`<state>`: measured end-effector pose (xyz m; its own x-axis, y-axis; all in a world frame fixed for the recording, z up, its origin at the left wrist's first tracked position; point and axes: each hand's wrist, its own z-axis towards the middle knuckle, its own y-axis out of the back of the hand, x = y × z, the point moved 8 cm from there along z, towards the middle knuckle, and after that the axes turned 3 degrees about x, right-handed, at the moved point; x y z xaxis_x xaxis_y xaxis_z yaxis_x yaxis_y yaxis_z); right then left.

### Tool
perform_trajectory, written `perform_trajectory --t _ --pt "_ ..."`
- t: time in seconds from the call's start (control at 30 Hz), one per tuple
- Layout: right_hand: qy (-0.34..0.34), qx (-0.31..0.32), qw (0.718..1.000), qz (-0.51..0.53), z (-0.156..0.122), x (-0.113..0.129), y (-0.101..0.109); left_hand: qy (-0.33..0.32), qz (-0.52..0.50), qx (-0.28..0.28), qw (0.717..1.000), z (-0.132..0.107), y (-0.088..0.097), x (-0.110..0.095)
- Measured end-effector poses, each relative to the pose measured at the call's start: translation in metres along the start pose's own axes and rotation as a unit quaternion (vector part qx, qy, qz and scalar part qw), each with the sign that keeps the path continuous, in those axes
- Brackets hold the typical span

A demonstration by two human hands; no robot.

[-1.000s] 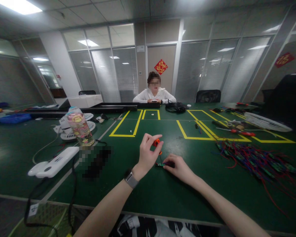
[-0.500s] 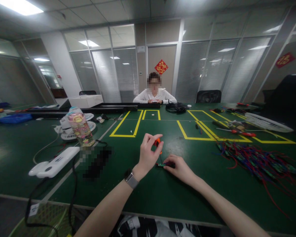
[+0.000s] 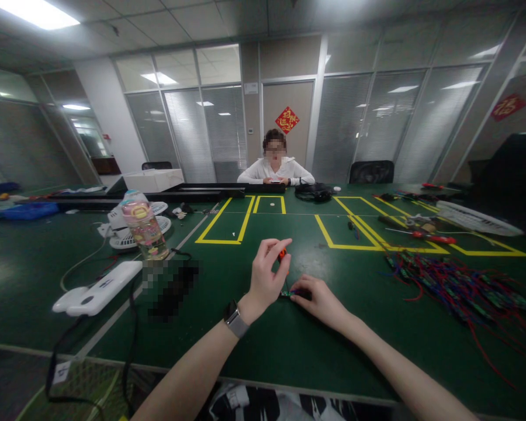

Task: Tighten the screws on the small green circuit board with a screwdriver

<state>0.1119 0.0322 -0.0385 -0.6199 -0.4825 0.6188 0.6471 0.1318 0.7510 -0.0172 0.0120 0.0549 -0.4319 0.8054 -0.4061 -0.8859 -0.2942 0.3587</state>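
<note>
My left hand [image 3: 266, 273] is raised over the green table [image 3: 289, 351], its fingertips pinched on the orange handle of a small screwdriver [image 3: 281, 255] that stands upright. The screwdriver's tip points down at a small green circuit board [image 3: 286, 293] lying on the table. My right hand [image 3: 318, 298] rests on the table and presses its fingertips on the board's right end, holding it flat. A watch sits on my left wrist.
A tangle of red and black wired boards [image 3: 456, 280] lies at the right. A drink bottle [image 3: 144, 228], a white fan [image 3: 131, 225] and a white device [image 3: 99, 289] stand at the left. Another person [image 3: 275, 166] sits across the table. Red-handled screwdrivers [image 3: 429, 238] lie far right.
My left hand's fingers have shifted round the screwdriver handle, turning it in place. My right hand stays on the board.
</note>
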Motion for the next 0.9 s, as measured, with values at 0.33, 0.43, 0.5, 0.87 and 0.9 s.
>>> perform_trajectory --t 0.33,0.43,0.5,0.87,0.9 --pt "0.004 0.003 1.000 -0.009 -0.0010 0.0005 0.0004 0.002 0.022 -0.014 1.000 0.0003 0.0023 0.0017" --pt "0.006 0.002 1.000 -0.007 -0.0007 0.0007 0.0001 -0.001 0.010 -0.007 1.000 -0.0005 0.0015 -0.0005" --pt "0.006 0.002 1.000 -0.004 -0.0003 0.0011 -0.0003 0.003 -0.005 0.002 1.000 -0.0016 -0.0002 -0.0007" --pt "0.001 0.001 1.000 -0.012 -0.0003 0.0043 0.0006 0.003 0.003 -0.013 1.000 -0.0038 0.0005 0.0018" --pt "0.004 0.001 1.000 -0.012 -0.0003 0.0043 0.0003 0.005 -0.005 -0.012 1.000 -0.0041 0.0002 0.0018"
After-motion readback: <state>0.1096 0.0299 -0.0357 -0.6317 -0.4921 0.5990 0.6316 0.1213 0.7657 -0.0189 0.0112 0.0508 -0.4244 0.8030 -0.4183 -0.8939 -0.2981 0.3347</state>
